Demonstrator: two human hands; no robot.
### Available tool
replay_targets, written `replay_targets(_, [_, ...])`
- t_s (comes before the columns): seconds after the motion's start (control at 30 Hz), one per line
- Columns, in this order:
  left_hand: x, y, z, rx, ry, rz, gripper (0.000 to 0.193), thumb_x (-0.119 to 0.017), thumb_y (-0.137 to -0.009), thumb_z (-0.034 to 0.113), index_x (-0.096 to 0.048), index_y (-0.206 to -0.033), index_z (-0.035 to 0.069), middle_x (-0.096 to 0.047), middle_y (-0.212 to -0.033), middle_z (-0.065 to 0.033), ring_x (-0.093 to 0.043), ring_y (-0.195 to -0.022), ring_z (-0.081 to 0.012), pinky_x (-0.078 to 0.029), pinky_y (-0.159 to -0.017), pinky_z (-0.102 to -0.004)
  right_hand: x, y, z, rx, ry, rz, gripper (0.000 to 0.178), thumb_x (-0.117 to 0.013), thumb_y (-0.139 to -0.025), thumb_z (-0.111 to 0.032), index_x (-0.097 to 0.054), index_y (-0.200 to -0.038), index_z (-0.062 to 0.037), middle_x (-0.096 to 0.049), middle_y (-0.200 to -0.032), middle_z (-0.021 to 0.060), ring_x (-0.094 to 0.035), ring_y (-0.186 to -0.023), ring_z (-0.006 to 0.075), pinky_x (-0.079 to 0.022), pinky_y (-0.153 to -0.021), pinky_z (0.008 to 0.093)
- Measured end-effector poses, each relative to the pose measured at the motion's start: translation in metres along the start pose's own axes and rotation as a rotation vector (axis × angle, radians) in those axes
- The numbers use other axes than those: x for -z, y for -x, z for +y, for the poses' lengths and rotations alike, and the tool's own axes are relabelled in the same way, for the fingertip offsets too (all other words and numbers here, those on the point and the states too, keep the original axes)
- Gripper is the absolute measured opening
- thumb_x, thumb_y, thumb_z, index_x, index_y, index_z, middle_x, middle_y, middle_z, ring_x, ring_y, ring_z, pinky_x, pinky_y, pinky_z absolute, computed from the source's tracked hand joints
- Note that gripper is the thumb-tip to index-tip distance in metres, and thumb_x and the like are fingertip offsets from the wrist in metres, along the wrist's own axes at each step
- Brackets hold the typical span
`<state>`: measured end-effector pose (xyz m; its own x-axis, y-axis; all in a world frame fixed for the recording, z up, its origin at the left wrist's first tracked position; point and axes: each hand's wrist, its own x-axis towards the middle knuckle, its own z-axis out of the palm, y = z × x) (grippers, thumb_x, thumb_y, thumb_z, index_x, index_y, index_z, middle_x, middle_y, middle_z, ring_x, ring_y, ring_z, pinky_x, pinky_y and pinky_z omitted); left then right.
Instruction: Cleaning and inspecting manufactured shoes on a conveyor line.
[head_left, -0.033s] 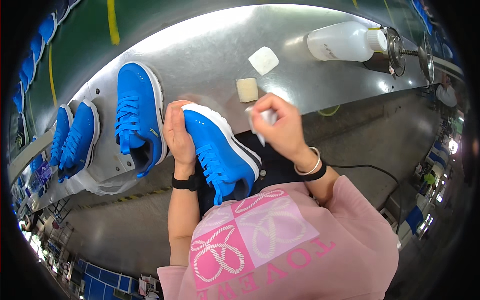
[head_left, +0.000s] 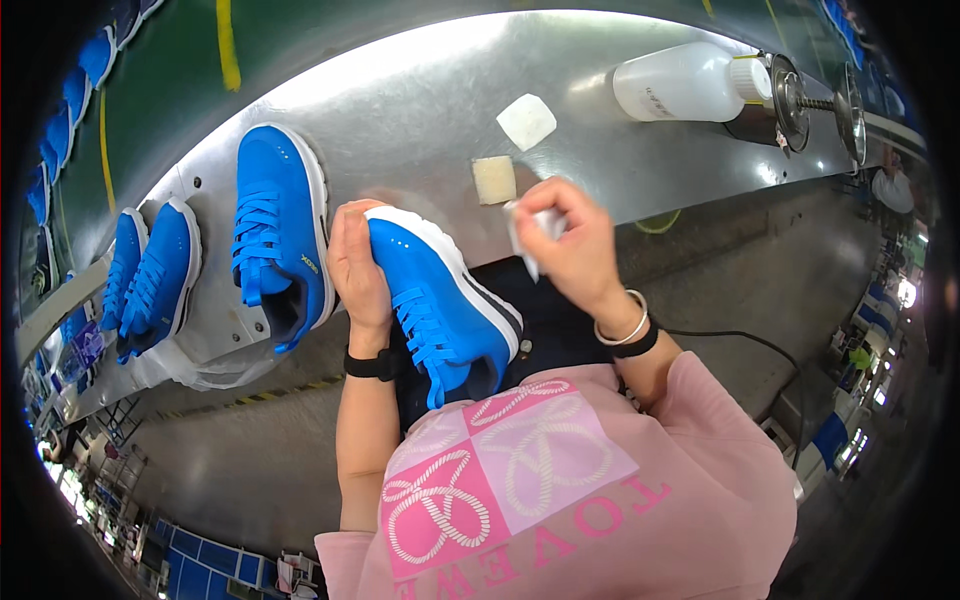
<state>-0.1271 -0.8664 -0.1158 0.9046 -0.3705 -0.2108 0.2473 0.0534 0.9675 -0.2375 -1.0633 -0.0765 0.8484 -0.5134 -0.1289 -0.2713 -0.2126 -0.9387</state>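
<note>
1. In the head view, the left hand (head_left: 358, 272) is closed along the side of a blue shoe (head_left: 432, 290). This shoe lies across the near edge of the metal surface (head_left: 410, 120), with its white-rimmed toe turned to the far edge and its heel close to the person's body.
2. The right hand (head_left: 582, 255) pinches a white cloth (head_left: 529, 262) between thumb and fingers; it is above the near edge, to the right of the shoe – apart from it.
3. Beyond the right hand, a cream block (head_left: 494, 181) lies near the near edge, and a white pad (head_left: 527, 122) lies farther inward.
4. A white bottle (head_left: 680, 82) is toward the right end, beside a metal container (head_left: 790, 105).
5. To the left of the left hand is a second blue shoe (head_left: 262, 180); two more shoes (head_left: 162, 265) stand near the left end – side by side.
</note>
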Motion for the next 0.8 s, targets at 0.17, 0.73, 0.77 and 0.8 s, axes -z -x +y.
replay_targets(0.17, [0.009, 0.006, 0.002, 0.108, 0.172, -0.035, 0.027, -0.047, -0.107, 0.027, -0.060, -0.106, 0.003, -0.063, -0.097, -0.0035, -0.060, -0.088, -0.0101, -0.050, -0.080, -0.0248, 0.041, -0.021, 0.004, 0.309, 0.420, 0.254, 0.018, -0.074, -0.084, -0.007, -0.069, -0.101, -0.0036, -0.067, -0.100, 0.0131, -0.065, -0.087, 0.0274, -0.051, -0.079, 0.0349])
replay_targets(0.73, [0.085, 0.078, 0.113, -0.402, -0.183, 0.365, 0.037, -0.067, -0.097, 0.039, -0.062, -0.105, 0.003, -0.058, -0.099, -0.0041, -0.055, -0.090, -0.0125, -0.043, -0.084, -0.0264, -0.130, 0.003, -0.063, 0.523, 0.170, -0.462, 0.063, -0.080, -0.079, -0.016, -0.057, -0.136, -0.0284, -0.032, -0.149, 0.0284, -0.041, -0.129, 0.0483, -0.039, -0.110, 0.0506])
replay_targets(0.77, [0.096, 0.081, 0.117, -0.425, -0.186, 0.379, 0.037, -0.067, -0.097, 0.039, -0.062, -0.105, 0.003, -0.058, -0.099, -0.0041, -0.055, -0.090, -0.0125, -0.043, -0.084, -0.0264, -0.139, 0.005, -0.066, 0.526, 0.179, -0.474, 0.065, -0.081, -0.078, -0.016, -0.056, -0.136, -0.0297, -0.030, -0.150, 0.0288, -0.040, -0.130, 0.0490, -0.038, -0.111, 0.0508])
replay_targets(0.8, [0.105, 0.083, 0.120, -0.342, -0.136, 0.397, 0.034, -0.065, -0.098, 0.036, -0.061, -0.106, 0.003, -0.059, -0.098, -0.0035, -0.056, -0.089, -0.0115, -0.045, -0.082, -0.0251, -0.145, 0.006, -0.069, 0.551, 0.175, -0.478, 0.065, -0.081, -0.078, -0.016, -0.056, -0.136, -0.0297, -0.030, -0.150, 0.0288, -0.040, -0.130, 0.0490, -0.038, -0.111, 0.0508])
